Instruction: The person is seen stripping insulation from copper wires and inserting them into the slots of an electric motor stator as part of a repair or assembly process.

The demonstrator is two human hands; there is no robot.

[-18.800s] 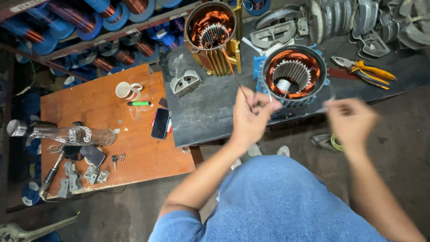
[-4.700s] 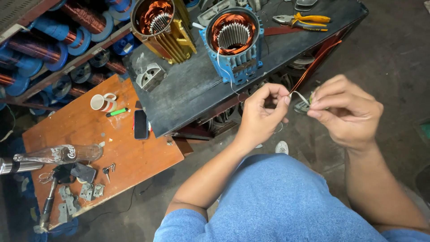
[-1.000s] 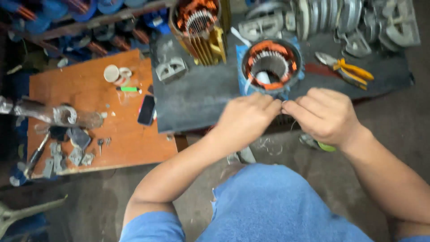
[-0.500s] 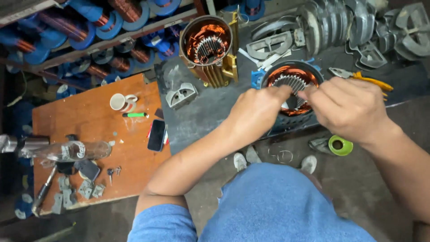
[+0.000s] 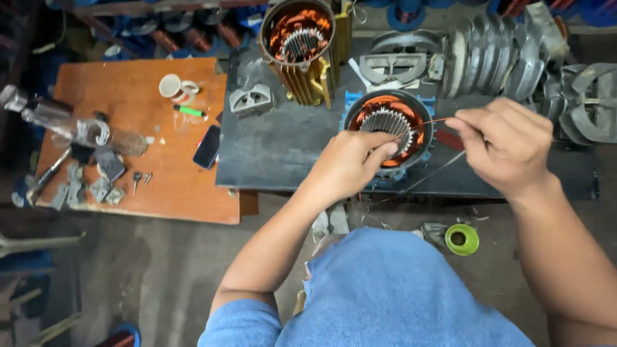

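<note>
Copper wire [image 5: 429, 121] pinched in R hand [image 5: 504, 146] grip; L hand [image 5: 350, 164] closed on blue stator [image 5: 389, 127] rim.

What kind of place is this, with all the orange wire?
Probably a workshop where electric motors are repaired or rewound. A blue motor housing and a yellow one stand open, showing copper coils. Grey metal end covers are stacked on the dark bench, and the right hand pinches a thin wire.
</note>
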